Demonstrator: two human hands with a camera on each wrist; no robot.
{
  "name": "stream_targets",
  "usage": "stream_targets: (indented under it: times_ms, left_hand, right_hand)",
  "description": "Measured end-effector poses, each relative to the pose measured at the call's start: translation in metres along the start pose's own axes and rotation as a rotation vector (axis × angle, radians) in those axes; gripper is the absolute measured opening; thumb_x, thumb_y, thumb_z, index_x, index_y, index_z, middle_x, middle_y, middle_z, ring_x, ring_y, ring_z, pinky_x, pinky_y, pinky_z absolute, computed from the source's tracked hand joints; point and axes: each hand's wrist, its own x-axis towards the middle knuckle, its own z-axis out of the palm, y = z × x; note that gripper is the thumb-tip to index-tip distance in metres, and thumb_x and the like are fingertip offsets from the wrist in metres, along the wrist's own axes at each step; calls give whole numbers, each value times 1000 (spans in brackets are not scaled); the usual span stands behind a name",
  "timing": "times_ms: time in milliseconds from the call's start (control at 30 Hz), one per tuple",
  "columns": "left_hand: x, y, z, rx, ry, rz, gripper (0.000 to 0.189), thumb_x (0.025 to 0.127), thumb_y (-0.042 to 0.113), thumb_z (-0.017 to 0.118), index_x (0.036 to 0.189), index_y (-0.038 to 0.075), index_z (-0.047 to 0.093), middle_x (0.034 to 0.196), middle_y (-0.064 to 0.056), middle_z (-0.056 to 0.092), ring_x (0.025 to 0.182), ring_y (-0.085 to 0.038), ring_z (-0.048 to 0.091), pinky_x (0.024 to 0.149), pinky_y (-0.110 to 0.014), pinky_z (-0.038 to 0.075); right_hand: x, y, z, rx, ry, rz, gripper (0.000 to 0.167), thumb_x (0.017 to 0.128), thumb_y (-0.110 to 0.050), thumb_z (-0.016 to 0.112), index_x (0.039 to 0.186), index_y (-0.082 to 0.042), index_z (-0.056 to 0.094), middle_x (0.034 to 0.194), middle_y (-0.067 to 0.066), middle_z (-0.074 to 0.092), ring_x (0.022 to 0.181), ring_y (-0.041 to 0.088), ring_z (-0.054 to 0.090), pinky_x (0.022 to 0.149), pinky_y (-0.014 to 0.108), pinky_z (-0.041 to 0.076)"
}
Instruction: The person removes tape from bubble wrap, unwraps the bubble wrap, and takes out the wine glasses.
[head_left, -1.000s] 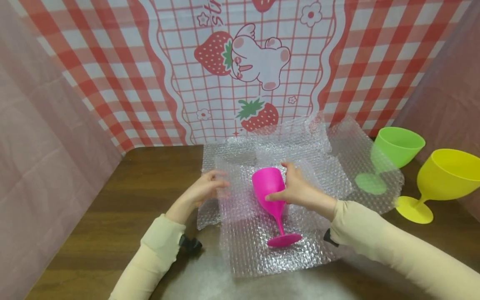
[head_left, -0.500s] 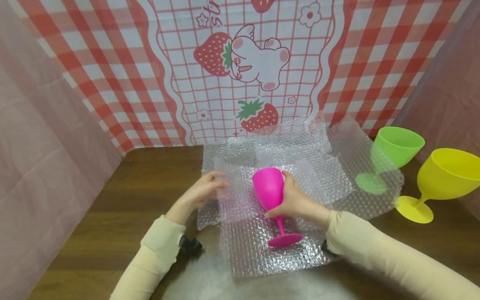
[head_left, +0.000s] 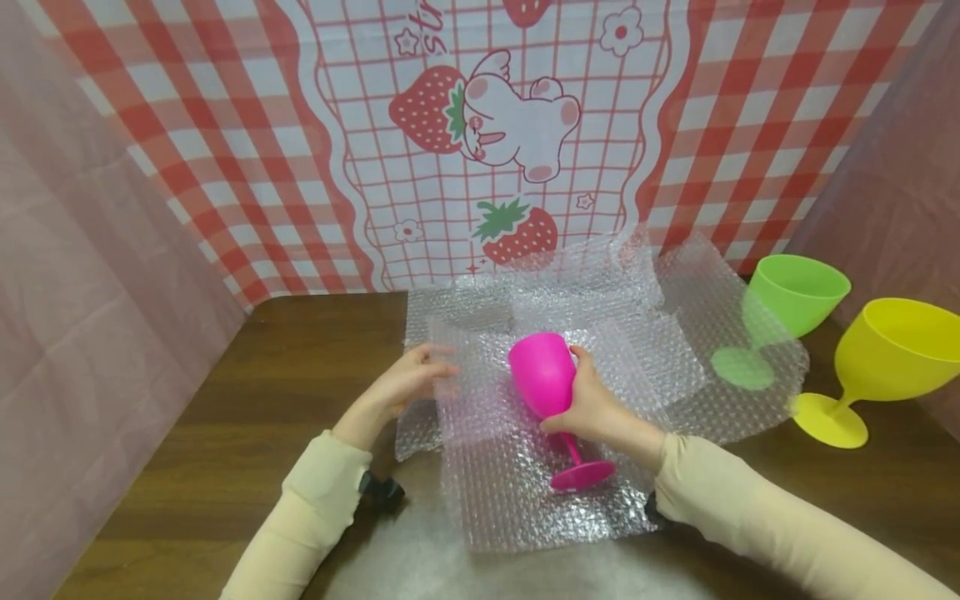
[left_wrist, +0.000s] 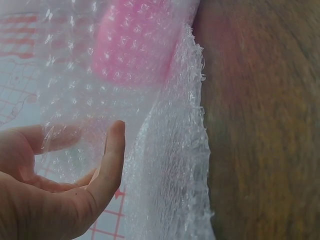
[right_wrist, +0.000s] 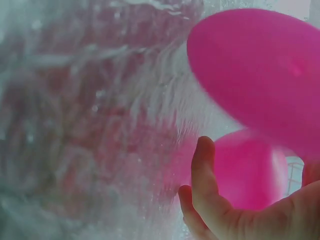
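In the head view a pink plastic goblet (head_left: pixel 542 375) lies tilted over the bubble wrap (head_left: pixel 540 517), rim away from me and foot toward me. My right hand (head_left: pixel 594 408) grips its bowl from the right, just above the stem. In the right wrist view the goblet's round foot (right_wrist: pixel 255 75) fills the upper right, with the fingers around the bowl behind it. My left hand (head_left: pixel 405 379) is at the wrap's left edge. The left wrist view has some fingers seen through the wrap (left_wrist: pixel 170 165), thumb and fingertips apart.
A green goblet (head_left: pixel 798 292) stands at the right, partly behind another bubble wrap sheet (head_left: pixel 720 292). Nearer me on that side is a yellow goblet (head_left: pixel 892 358). Brown wooden table (head_left: pixel 247 400) extends to the left. A strawberry-print cloth (head_left: pixel 517 100) hangs behind.
My right hand has moved down the goblet's bowl and closed around it. The goblet has shifted slightly right, its foot swinging right. My left hand has stayed in place.
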Motion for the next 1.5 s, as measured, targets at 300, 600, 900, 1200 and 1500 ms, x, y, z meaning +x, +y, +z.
stream_targets:
  times_ms: [300, 600, 900, 1200, 1500]
  left_hand:
    - [0, -1, -2, -6, 4, -10, 46, 90, 3, 48, 131, -9, 31, 118, -26, 47, 82, -17, 63, 83, -37, 52]
    - [0, -2, 0, -16, 8, -12, 45, 89, 2, 48, 130, -9, 32, 115, -24, 48, 76, -15, 63, 83, -37, 52]
    - [0, -3, 1, -29, 8, -25, 46, 89, 1, 48, 130, -9, 32, 111, -21, 52, 73, -16, 63, 81, -36, 53]
    - [1, -5, 0, -25, 9, -29, 46, 88, 3, 50, 130, -8, 33, 110, -19, 50, 73, -15, 63, 82, -36, 53]
    - [1, -5, -2, -11, -1, -25, 47, 88, 4, 50, 130, -9, 32, 113, -24, 51, 74, -14, 63, 83, -36, 52]
  right_hand:
    - [1, 2, -4, 74, 40, 17, 106, 58, 0, 72, 139, 3, 3, 127, 35, 36, 105, 46, 51, 82, 45, 51]
    - [-5, 1, -17, 173, 76, 16, 95, 68, -5, 68, 138, 1, 5, 130, 31, 35, 102, 41, 53, 71, 35, 53]
    - [-14, -2, -29, 197, 151, 6, 75, 76, -12, 66, 132, 7, 21, 118, 26, 43, 84, 22, 55, 65, 26, 51]
    - [-28, -4, -48, 190, 202, -57, 62, 79, -24, 68, 125, 3, 35, 105, 16, 53, 80, 14, 53, 68, 26, 47]
    - [-40, 3, -64, 216, 275, -108, 53, 80, -24, 69, 120, -2, 42, 92, -3, 56, 76, 5, 54, 63, 25, 51]
